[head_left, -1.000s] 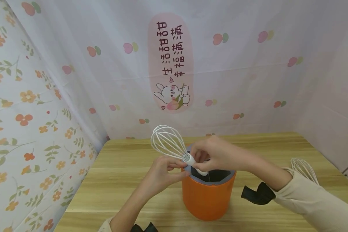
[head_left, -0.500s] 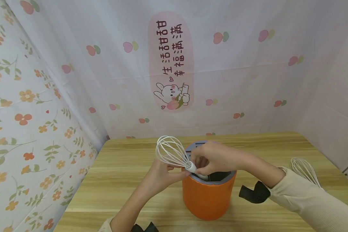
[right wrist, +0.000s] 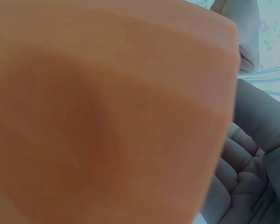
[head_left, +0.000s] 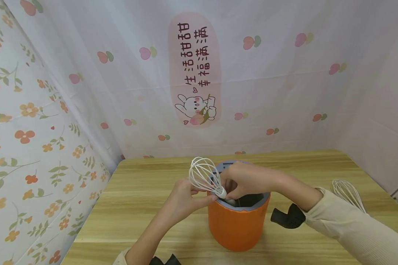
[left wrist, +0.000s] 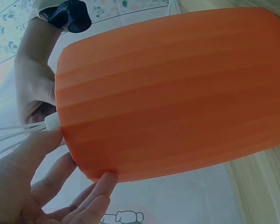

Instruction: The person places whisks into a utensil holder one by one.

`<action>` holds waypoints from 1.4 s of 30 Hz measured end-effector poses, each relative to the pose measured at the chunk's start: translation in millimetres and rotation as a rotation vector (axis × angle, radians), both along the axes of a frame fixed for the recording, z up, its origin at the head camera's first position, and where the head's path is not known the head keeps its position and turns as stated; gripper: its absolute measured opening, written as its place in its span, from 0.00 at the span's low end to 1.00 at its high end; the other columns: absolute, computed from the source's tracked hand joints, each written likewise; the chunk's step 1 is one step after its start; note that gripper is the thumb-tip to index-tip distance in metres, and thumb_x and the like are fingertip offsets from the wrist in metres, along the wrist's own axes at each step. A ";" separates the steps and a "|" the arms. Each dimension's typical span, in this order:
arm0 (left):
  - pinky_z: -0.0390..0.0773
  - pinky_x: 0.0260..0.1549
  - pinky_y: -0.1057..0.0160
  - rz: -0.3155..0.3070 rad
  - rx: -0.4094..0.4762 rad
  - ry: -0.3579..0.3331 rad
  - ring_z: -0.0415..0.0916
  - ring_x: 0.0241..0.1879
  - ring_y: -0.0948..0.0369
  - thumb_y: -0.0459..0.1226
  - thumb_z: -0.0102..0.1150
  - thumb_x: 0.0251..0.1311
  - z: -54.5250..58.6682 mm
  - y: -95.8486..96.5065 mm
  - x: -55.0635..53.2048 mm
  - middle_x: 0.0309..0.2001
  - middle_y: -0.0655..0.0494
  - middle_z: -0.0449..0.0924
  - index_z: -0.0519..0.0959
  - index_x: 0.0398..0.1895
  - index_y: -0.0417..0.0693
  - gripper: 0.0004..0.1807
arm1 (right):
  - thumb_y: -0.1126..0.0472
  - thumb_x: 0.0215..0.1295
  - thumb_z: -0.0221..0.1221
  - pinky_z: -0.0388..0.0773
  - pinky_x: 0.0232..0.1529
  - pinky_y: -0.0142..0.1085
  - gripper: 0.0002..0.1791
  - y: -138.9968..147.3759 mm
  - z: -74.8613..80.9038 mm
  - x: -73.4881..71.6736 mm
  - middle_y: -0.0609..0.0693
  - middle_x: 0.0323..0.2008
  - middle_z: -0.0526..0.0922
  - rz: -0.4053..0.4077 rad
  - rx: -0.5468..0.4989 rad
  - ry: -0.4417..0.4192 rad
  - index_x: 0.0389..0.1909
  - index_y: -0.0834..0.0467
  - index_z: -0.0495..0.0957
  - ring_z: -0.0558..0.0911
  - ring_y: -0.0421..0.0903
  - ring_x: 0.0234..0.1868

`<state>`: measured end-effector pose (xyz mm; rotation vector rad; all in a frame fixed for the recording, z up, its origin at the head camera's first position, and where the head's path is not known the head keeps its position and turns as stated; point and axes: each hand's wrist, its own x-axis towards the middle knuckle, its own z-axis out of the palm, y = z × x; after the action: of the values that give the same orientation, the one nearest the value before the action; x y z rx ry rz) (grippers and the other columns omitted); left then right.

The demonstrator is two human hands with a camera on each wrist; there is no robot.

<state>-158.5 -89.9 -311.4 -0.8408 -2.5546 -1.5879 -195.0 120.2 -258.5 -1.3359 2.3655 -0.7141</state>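
A white balloon whisk (head_left: pixel 203 176) leans with its wire head up and to the left, its handle going down into an orange utensil holder (head_left: pixel 237 230). The holder has a grey slotted insert (head_left: pixel 230 164) with dark openings. My right hand (head_left: pixel 248 180) pinches the whisk's handle just below the wires, over the front opening. At the left rim, my left hand (head_left: pixel 187 195) holds the holder, thumb along the edge. In the left wrist view, its fingertips (left wrist: pixel 107 179) lie against the orange wall. The holder hides the handle's lower part.
Another white whisk (head_left: pixel 348 193) lies on the wooden table (head_left: pixel 146 221) at the right, partly behind the right sleeve (head_left: pixel 345 224). A patterned cloth (head_left: pixel 275 92) hangs behind the table, and a floral one (head_left: pixel 36 147) at the left.
The whisk has moved down and right, its handle sinking deeper into the holder and its head tipping more upright. My right hand moves slightly with it; my left stays at the rim.
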 end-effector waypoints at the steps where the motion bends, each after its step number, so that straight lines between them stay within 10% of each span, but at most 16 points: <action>1: 0.75 0.47 0.61 0.001 -0.003 -0.001 0.77 0.42 0.65 0.35 0.67 0.49 -0.2 -0.2 -0.2 0.40 0.60 0.81 0.82 0.41 0.48 0.13 | 0.68 0.52 0.64 0.77 0.33 0.26 0.06 -0.2 0.4 0.5 0.38 0.26 0.80 -0.006 0.017 0.013 0.28 0.55 0.79 0.79 0.32 0.30; 11: 0.76 0.45 0.58 0.046 -0.058 -0.023 0.79 0.38 0.63 0.37 0.68 0.48 0.5 -0.6 2.0 0.35 0.60 0.76 0.84 0.28 0.50 0.03 | 0.63 0.51 0.66 0.74 0.26 0.26 0.05 -1.9 -1.3 3.8 0.37 0.21 0.76 -0.030 0.073 0.101 0.27 0.54 0.78 0.75 0.30 0.22; 42: 0.75 0.47 0.57 0.058 -0.055 -0.036 0.74 0.41 0.64 0.39 0.68 0.48 0.5 -1.7 0.8 0.34 0.61 0.77 0.85 0.36 0.48 0.11 | 0.62 0.54 0.65 0.77 0.32 0.28 0.05 18.8 17.2 3.7 0.36 0.24 0.78 -0.077 0.081 0.050 0.25 0.52 0.77 0.79 0.32 0.28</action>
<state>-157.6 -91.6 -310.8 -0.7420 -2.6327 -1.5382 -191.3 139.0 -241.3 -1.2497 2.4688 -0.6054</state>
